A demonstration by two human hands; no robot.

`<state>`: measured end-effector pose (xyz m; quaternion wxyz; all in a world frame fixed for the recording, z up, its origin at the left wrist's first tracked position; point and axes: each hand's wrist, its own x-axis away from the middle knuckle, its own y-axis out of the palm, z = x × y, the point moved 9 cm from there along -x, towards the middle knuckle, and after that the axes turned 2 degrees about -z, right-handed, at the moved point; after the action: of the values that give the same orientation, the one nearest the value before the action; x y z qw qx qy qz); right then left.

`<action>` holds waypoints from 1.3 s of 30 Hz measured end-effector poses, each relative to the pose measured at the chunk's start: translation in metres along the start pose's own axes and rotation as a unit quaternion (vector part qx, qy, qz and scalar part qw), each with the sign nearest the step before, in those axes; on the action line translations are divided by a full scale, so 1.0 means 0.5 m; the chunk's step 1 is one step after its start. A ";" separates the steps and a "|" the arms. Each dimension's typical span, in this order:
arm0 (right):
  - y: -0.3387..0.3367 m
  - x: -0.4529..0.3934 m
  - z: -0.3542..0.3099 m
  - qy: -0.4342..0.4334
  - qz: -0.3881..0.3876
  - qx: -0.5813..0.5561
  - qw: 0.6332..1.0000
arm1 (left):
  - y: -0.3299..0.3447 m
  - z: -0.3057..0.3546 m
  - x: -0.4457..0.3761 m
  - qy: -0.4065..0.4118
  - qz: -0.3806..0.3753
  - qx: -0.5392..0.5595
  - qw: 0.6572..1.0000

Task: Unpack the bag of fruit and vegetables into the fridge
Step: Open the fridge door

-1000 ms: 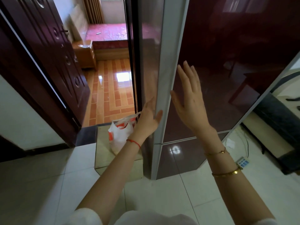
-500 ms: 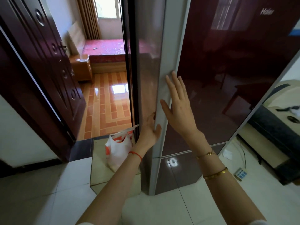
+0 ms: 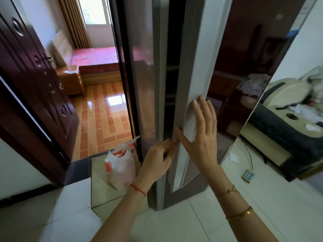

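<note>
The fridge has a glossy dark red upper door point(image 3: 232, 70) that stands ajar, with a dark gap showing along its left edge. My left hand point(image 3: 157, 161) curls its fingers around the grey edge of that door. My right hand point(image 3: 199, 135) lies flat with spread fingers on the door's front, thumb at the edge. The white and orange plastic bag point(image 3: 120, 165) of fruit and vegetables sits on a low mirrored ledge point(image 3: 97, 193) left of the fridge, just beyond my left wrist.
A dark wooden door point(image 3: 33, 81) stands open on the left, leading to a room with orange floor tiles point(image 3: 103, 116) and a red bed. A sofa point(image 3: 286, 137) and a small remote point(image 3: 247, 175) on the white floor lie to the right.
The fridge door has swung out from shut, opening a dark gap. My left hand has curled around the door's edge, and my right hand has slid lower on the front.
</note>
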<state>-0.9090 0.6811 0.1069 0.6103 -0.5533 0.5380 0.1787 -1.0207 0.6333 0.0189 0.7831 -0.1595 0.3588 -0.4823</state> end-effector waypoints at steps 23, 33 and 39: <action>-0.416 0.199 0.123 0.033 0.034 0.172 0.984 | 0.161 0.348 0.032 0.208 0.012 0.005 0.978; -0.633 0.280 0.275 0.134 0.036 0.191 0.972 | 0.317 0.509 0.090 0.188 -0.067 -0.022 0.980; -0.737 0.299 0.388 0.204 0.022 0.221 0.954 | 0.411 0.597 0.083 0.193 -0.110 -0.067 0.973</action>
<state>-0.4667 0.6739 0.1198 0.5906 -0.4173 0.6891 -0.0477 -0.6640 0.6679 0.0862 0.6284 -0.1540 0.5149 -0.5623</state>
